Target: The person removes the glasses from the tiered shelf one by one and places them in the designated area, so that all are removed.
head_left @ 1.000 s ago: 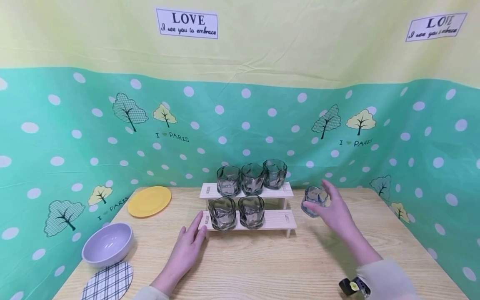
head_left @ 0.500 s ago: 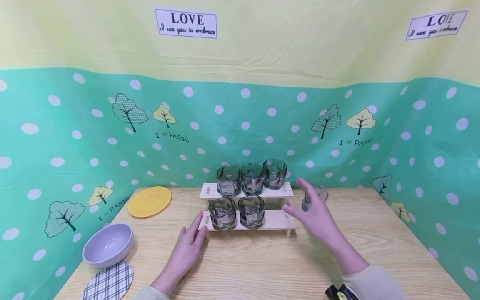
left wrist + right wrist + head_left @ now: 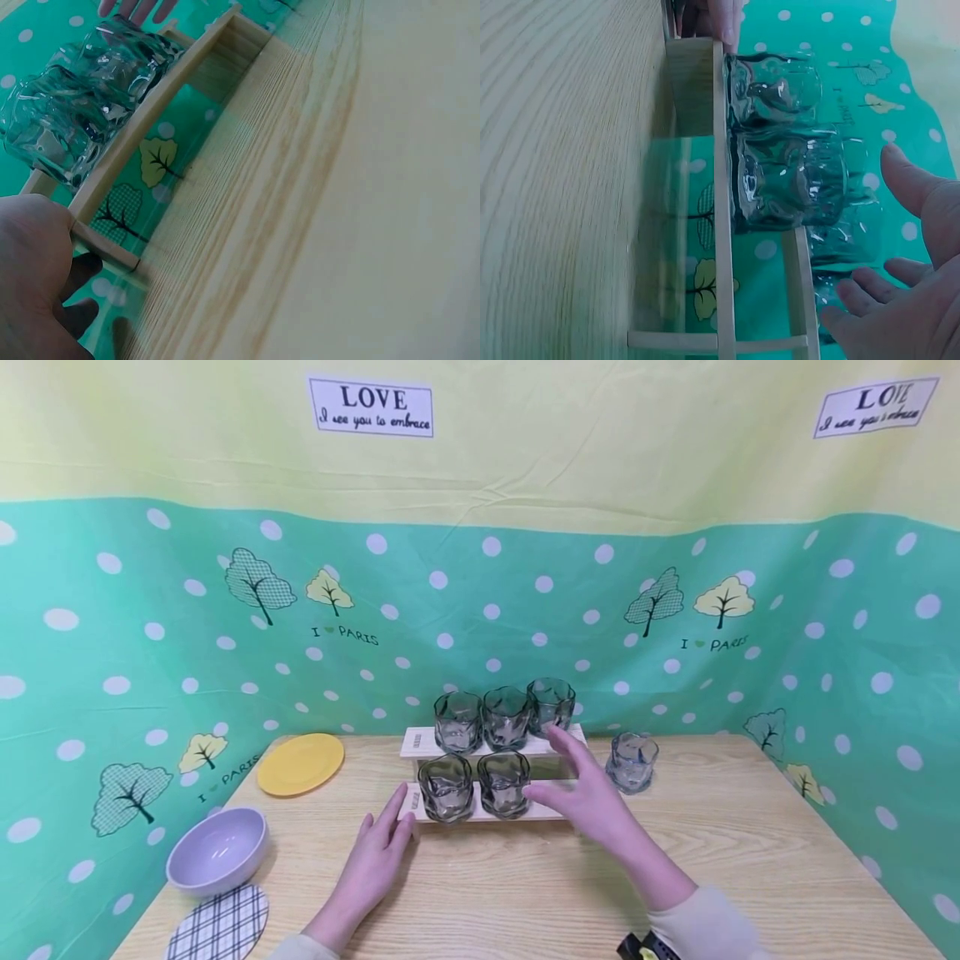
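A two-step wooden rack [image 3: 555, 742] stands mid-table with three grey glasses on its upper step [image 3: 506, 717] and two on its lower step [image 3: 474, 785]. My left hand [image 3: 375, 847] rests flat on the table with its fingertips against the rack's left end [image 3: 97, 244]. My right hand [image 3: 581, 789] hovers open over the empty right part of the lower step, next to the right lower glass [image 3: 787, 184], holding nothing. A lone clear glass [image 3: 632, 762] stands on the table just right of the rack.
A yellow plate [image 3: 301, 763] lies at the back left. A lilac bowl [image 3: 217, 848] and a plaid coaster [image 3: 219, 923] sit near the front left corner. A green dotted backdrop closes in the wooden table [image 3: 750, 852] on three sides.
My right hand has let go of the lone glass on the table and moved left to the rack's lower step. The left hand has not moved.
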A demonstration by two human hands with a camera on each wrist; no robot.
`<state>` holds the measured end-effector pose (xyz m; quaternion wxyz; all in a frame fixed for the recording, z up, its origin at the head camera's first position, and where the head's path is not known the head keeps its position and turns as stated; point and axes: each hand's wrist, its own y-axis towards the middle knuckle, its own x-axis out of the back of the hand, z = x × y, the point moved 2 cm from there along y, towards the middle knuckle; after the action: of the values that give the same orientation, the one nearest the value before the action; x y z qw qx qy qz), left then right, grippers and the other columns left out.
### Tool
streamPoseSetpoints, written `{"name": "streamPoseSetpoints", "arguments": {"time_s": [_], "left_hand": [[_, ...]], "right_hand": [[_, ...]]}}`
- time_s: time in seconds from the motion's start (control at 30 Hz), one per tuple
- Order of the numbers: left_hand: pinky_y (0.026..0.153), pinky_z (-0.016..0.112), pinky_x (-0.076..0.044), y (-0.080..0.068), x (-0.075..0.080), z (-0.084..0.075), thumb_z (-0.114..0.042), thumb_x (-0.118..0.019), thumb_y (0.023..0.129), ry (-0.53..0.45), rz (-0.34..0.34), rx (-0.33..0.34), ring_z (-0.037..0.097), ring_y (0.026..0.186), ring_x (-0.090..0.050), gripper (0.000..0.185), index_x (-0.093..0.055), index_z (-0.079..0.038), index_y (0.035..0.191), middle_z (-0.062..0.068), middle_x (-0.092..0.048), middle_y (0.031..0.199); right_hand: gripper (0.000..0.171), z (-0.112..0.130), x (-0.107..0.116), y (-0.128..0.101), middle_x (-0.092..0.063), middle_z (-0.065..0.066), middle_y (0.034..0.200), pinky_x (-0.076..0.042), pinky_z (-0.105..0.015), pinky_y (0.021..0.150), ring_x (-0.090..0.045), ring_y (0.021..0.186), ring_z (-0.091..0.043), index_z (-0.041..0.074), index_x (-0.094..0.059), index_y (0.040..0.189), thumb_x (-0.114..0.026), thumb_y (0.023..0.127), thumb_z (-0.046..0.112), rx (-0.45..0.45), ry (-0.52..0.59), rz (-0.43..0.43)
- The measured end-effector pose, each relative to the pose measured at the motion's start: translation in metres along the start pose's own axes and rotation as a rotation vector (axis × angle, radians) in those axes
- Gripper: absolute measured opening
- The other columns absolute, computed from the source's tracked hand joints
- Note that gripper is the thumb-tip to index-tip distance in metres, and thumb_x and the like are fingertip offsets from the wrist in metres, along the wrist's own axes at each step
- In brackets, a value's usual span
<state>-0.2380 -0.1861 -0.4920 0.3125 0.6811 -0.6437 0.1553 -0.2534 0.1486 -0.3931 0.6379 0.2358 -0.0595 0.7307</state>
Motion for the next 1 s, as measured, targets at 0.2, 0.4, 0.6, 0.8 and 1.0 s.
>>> {"name": "streamPoseSetpoints", "arguments": {"time_s": [0.2,0.4,0.6,0.8,1.0], "left_hand": [[0.136,0.065,-0.006,0.000,0.000,0.000,-0.033,-0.050,0.120,0.004,-0.001,0.001,0.044,0.155,-0.044,0.059,-0.038,-0.008,0.172,0.017,-0.052,0.165],[0.136,0.064,-0.005,-0.001,0.000,0.000,-0.034,-0.049,0.120,0.008,0.002,0.008,0.044,0.154,-0.045,0.059,-0.037,-0.009,0.173,0.017,-0.053,0.164],[0.136,0.064,-0.005,-0.001,0.000,0.000,-0.034,-0.050,0.120,0.005,0.001,0.017,0.045,0.155,-0.044,0.060,-0.036,-0.009,0.173,0.017,-0.055,0.162],[0.136,0.064,-0.004,-0.001,0.000,-0.001,-0.035,-0.049,0.120,0.000,0.004,0.018,0.046,0.155,-0.043,0.060,-0.036,-0.008,0.173,0.018,-0.054,0.163],[0.136,0.064,-0.005,0.000,0.000,-0.001,-0.035,-0.049,0.120,0.002,0.005,0.023,0.046,0.156,-0.041,0.060,-0.036,-0.009,0.173,0.017,-0.052,0.165]], "right_hand": [[0.108,-0.001,-0.011,0.004,-0.041,-0.013,0.174,-0.032,-0.057,0.130,-0.038,0.160,-0.040,0.016,-0.033,0.174,-0.096,0.088,0.029,-0.005,0.024,0.022],[0.108,-0.003,-0.019,0.007,-0.045,-0.012,0.172,-0.034,-0.056,0.130,-0.042,0.158,-0.039,0.017,-0.034,0.174,-0.097,0.087,0.027,-0.032,0.032,0.027],[0.107,-0.007,-0.026,0.010,-0.053,-0.017,0.162,-0.038,-0.055,0.128,-0.051,0.150,-0.041,0.012,-0.038,0.172,-0.099,0.084,0.024,-0.020,0.042,0.029],[0.110,-0.012,-0.034,0.009,-0.048,-0.019,0.168,-0.038,-0.057,0.128,-0.049,0.151,-0.045,0.016,-0.038,0.173,-0.100,0.082,0.027,-0.053,0.006,0.034],[0.110,-0.015,-0.039,0.008,-0.042,-0.020,0.172,-0.039,-0.062,0.126,-0.049,0.150,-0.049,0.019,-0.036,0.174,-0.099,0.083,0.028,-0.078,-0.019,0.036]]}}
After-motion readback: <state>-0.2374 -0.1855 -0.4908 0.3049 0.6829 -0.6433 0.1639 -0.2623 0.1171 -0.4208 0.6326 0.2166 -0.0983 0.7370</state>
